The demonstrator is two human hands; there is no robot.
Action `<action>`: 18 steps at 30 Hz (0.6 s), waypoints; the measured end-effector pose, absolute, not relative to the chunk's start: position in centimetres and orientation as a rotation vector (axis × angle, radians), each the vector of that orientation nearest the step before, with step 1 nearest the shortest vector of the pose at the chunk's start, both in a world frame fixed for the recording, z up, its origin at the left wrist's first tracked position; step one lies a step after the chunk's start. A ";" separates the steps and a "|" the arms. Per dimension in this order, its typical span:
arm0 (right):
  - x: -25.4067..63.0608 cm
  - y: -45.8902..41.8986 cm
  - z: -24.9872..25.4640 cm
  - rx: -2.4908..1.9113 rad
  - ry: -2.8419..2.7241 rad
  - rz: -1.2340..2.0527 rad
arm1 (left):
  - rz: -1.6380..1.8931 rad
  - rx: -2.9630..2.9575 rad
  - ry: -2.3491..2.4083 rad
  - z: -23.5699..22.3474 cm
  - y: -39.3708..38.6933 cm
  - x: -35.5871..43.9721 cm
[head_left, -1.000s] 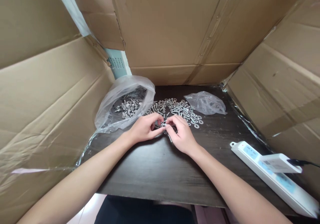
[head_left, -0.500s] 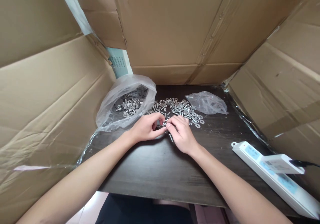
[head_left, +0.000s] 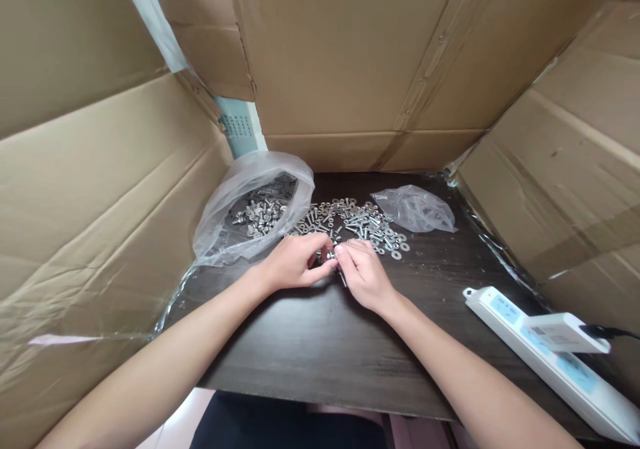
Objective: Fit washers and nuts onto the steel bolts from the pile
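Note:
Over the dark table, my left hand (head_left: 303, 262) and my right hand (head_left: 365, 274) meet at the fingertips. Both are closed in a pinch around a small shiny bolt (head_left: 331, 255); the fingers hide most of it, and I cannot make out whether a nut or washer is on it. Another bolt (head_left: 343, 279) shows below my right fingers, close to the tabletop. Just beyond the hands lies a loose pile of bolts (head_left: 356, 219), with nuts among them and flat washers (head_left: 404, 246) at its right side.
An open plastic bag (head_left: 210, 235) holding many bolts stands at the left. A crumpled clear bag (head_left: 417, 209) lies at the back right. Along the right edge runs a white power strip (head_left: 545, 362) with a plugged-in adapter (head_left: 565, 332). Cardboard walls (head_left: 350, 55) enclose the table.
My fingertips have drawn closer together around the bolt, with the right thumb now covering more of it. The view has shifted very slightly; the pile and bags stay put.

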State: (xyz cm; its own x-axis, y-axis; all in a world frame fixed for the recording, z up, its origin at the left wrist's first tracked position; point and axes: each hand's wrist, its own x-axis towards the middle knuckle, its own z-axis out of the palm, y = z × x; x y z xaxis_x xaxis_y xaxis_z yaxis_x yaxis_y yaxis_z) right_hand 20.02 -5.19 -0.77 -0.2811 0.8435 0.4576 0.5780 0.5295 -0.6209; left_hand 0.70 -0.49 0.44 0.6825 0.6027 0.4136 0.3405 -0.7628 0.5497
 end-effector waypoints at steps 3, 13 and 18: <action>20.0 -5.2 -0.7 -1.194 -1.965 0.437 | 0.811 2.475 0.740 0.5 -0.5 0.7; 19.9 -5.4 -0.4 -1.165 -1.930 0.409 | 0.788 2.446 0.795 0.5 -0.4 0.6; 19.7 -5.3 -0.6 -1.141 -1.975 0.338 | 0.755 2.521 0.805 0.7 -0.5 0.7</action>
State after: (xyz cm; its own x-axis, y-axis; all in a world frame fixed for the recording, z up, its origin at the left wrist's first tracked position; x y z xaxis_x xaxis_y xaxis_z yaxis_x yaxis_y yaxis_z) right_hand 19.74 -5.31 -0.62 -0.2615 0.8166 0.5145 0.5994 0.5552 -0.5766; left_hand 0.69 -0.54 0.72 0.6903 0.6203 0.3724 0.4119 -0.7601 0.5025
